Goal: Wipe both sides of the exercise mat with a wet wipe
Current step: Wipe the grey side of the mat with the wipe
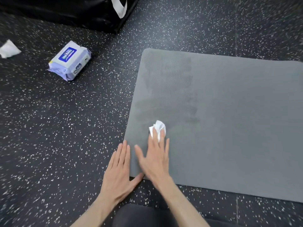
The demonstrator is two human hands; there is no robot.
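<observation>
A grey exercise mat (229,112) lies flat on the speckled black floor, running off the right edge. Darker damp streaks mark its left part. A crumpled white wet wipe (158,127) sits on the mat near its left edge. My right hand (155,158) presses flat on the wipe with straight, spread fingers, slightly blurred. My left hand (119,171) lies flat with straight fingers on the floor beside the mat's near left corner, the thumb touching the mat's edge.
A pale purple pack of wet wipes (70,60) lies on the floor to the far left. A used white wipe (8,49) sits at the left edge. A black bag with a white strap (82,10) stands at the back. My dark-clad knee (144,217) is at the bottom.
</observation>
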